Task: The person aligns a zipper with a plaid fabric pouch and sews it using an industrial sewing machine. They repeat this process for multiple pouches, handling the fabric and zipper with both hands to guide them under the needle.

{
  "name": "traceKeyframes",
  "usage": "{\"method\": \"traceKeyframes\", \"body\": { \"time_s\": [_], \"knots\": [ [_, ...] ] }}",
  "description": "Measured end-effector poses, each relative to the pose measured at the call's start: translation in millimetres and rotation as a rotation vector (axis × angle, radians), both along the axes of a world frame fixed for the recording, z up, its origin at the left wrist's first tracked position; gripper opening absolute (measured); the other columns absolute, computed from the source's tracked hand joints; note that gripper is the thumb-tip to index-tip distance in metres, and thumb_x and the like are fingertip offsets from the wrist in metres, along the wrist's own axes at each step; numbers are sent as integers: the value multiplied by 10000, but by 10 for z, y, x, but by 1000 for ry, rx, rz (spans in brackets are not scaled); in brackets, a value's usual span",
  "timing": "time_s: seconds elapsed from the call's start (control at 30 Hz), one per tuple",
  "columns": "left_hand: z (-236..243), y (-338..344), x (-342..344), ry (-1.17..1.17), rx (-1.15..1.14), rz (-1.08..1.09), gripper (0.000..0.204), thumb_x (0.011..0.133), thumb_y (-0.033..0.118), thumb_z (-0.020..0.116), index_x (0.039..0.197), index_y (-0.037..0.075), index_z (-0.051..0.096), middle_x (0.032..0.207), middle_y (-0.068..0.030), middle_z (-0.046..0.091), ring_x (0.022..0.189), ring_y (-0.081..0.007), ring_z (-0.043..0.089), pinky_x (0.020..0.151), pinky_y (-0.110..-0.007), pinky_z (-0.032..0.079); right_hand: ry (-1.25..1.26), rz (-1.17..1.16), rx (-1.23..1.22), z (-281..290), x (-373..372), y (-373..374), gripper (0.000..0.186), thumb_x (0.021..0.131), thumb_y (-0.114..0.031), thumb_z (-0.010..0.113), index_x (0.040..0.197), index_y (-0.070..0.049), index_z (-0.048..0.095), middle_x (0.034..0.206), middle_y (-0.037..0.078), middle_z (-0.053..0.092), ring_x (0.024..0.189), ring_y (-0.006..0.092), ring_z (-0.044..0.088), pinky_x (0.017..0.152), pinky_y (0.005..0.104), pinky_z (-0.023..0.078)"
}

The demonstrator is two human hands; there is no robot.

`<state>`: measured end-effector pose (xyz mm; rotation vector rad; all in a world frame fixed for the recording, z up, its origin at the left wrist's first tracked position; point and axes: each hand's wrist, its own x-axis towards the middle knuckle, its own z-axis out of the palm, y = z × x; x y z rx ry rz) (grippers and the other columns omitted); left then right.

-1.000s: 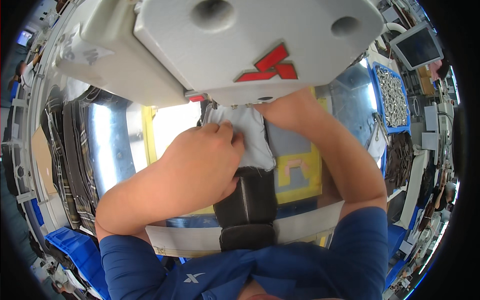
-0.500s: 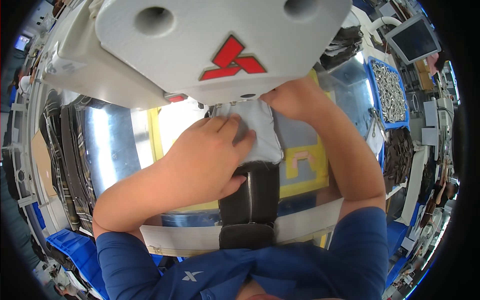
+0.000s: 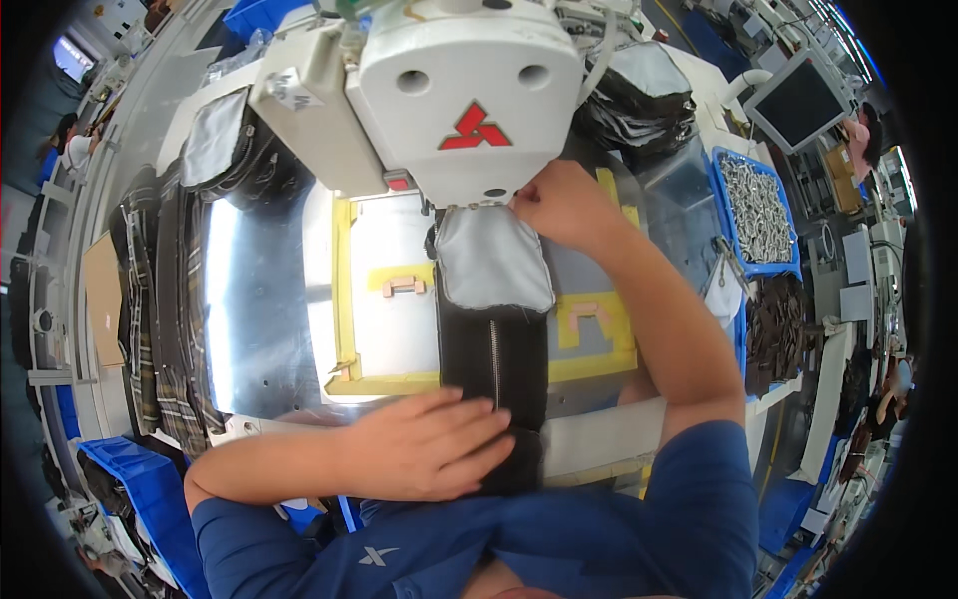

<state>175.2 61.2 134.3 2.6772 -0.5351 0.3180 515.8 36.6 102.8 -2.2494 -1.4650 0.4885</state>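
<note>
A black fabric strip (image 3: 464, 344) with a metal zip runs from the white sewing machine head (image 3: 479, 120) toward my body. Its far end carries a light grey fabric panel (image 3: 494, 262), whose upper edge meets the underside of the head. My left hand (image 3: 439, 444) lies over the near part of the strip, fingers stretched and slightly apart, gripping nothing. Close to the head's lower right corner, my right hand (image 3: 564, 208) is closed in a pinch at the panel's upper right corner. Its fingertips are partly hidden, as is the stitching spot beneath the head.
Yellow-taped guides (image 3: 344, 290) frame the white work plate. Plaid cloth pieces (image 3: 150, 329) hang at the left, and a grey-and-black stack (image 3: 215, 145) lies behind them. At the right stand a blue tray of metal parts (image 3: 758, 215) and dark pieces (image 3: 775, 334). A blue bin (image 3: 150, 499) sits lower left.
My left hand has left the grey panel and come back toward my body, over the black strip. My right hand keeps its place by the machine head. The view takes in more of the table.
</note>
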Motion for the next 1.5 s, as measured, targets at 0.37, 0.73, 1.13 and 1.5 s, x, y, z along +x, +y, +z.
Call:
{"method": "traceKeyframes", "body": {
  "time_s": [0.37, 0.73, 1.13, 1.5],
  "knots": [
    [-449, -694, -678, -43, 239, -15, 326, 966, 220, 627, 1284, 231, 698, 1387, -70, 689, 1305, -238, 647, 1034, -396, 524, 6, 206, 326, 312, -412, -855, 326, 868, -272, 837, 1064, -41, 715, 1055, 147, 698, 974, 378, 690, 863, 430, 561],
    [157, -185, -627, -273, -32, 69, 307, 747, 127, 711, 1053, 107, 697, 1104, -105, 739, 916, -305, 680, 766, -467, 487, 93, -372, 590, 889, -278, -2253, 210, 989, -152, 736, 1135, -15, 673, 1014, 93, 679, 766, 227, 688, 683, 371, 562],
    [110, -1046, 645, -300, -227, -416, 347, 784, 24, 758, 1130, 9, 773, 1186, -154, 744, 817, -278, 648, 713, -394, 511, 238, -1402, 810, 1345, 244, -6037, 178, 1021, -162, 714, 1165, -57, 715, 878, -7, 648, 667, 90, 586, 603, 269, 492],
    [295, -951, 454, 874, -477, -882, 423, 995, 408, 744, 1162, 20, 717, 1096, -160, 718, 1040, -401, 678, 898, -481, 542, -275, -1392, -279, -1053, 205, -7266, 545, 937, -553, 710, 983, -13, 771, 1037, 227, 782, 1033, 475, 732, 932, 532, 580]
  ]
}}
